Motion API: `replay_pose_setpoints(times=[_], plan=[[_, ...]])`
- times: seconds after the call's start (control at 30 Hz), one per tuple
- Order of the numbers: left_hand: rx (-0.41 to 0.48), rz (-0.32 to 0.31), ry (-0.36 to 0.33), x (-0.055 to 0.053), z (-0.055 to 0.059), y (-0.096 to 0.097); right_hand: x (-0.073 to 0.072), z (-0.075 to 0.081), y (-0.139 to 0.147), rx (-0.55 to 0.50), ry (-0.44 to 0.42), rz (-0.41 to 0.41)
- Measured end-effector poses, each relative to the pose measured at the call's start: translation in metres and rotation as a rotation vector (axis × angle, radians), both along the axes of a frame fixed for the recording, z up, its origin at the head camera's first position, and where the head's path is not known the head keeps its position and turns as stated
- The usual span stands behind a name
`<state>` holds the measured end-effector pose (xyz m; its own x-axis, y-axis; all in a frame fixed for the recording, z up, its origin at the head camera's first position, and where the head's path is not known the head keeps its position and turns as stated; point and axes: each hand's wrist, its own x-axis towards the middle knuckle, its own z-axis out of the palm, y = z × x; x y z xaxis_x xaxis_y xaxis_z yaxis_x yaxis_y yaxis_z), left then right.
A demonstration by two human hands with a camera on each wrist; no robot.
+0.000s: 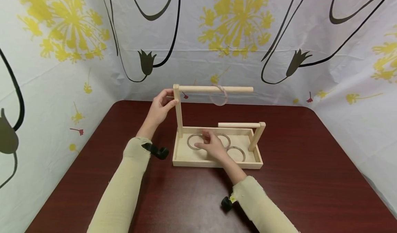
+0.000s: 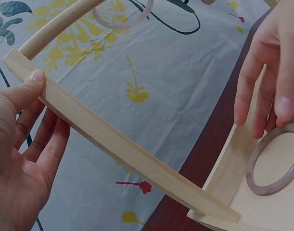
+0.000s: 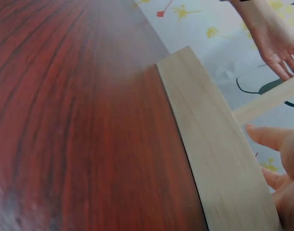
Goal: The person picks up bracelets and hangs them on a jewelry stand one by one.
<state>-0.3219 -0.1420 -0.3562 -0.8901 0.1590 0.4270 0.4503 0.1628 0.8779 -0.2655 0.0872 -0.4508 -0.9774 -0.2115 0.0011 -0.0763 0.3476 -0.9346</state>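
Observation:
My left hand (image 1: 159, 109) grips the tall post (image 1: 179, 117) of a wooden bangle stand near its top, thumb on one face and fingers behind. On the upper rod (image 1: 195, 88) hangs a translucent pinkish bangle (image 1: 221, 104). My right hand (image 1: 214, 147) is over the stand's tray (image 1: 198, 164), fingers pointing down and thumb apart. Its fingertips are close to the left bangle (image 2: 255, 185) lying in the tray; whether they touch it I cannot tell. A middle bangle (image 1: 229, 140), partly behind the right hand, and a right bangle (image 1: 244, 153) also lie there.
A shorter post (image 1: 257, 137) at the tray's right end carries a lower rod (image 1: 237, 125) pointing left. The stand sits on a dark red wooden table (image 1: 297, 178). Behind the table hangs a patterned white cloth (image 1: 189, 64).

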Motion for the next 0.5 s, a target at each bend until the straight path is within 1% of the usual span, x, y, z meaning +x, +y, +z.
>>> replay_pose_setpoints(times=[0.13,0.33,0.43,0.5], plan=[[-0.001,0.003,0.001,0.000,0.001,0.000,-0.001,0.002,-0.008,0.147,0.061,-0.014],[0.003,-0.001,-0.001,0.002,0.002,0.000,-0.003,0.003,-0.021,0.428,0.152,-0.033],[0.008,-0.004,-0.001,0.003,0.002,0.001,-0.002,0.004,-0.026,0.537,0.197,-0.025],[0.006,-0.006,-0.001,0.003,0.002,0.001,-0.001,0.005,-0.027,0.593,0.211,-0.016]])
